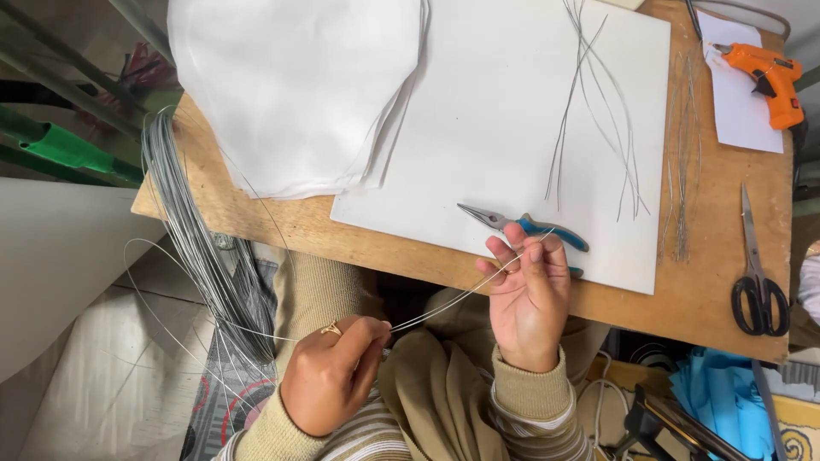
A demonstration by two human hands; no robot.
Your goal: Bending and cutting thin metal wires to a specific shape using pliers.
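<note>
My left hand (329, 376) pinches thin grey wire (444, 305) near my lap, a ring on one finger. My right hand (530, 294) holds the other end of the same wire strands between its fingers, just off the table's near edge. The wire runs taut between both hands and trails left to a large coil of grey wire (192, 230) hanging off the table's left corner. Blue-handled pliers (521, 225) lie on a white board (512, 119) right above my right hand.
Cut wire pieces (598, 102) lie on the board and more (682, 154) on the wooden table (726, 282). White fabric sheets (290, 85) sit at the back left. Black-handled scissors (756, 273) and an orange glue gun (764, 77) are on the right.
</note>
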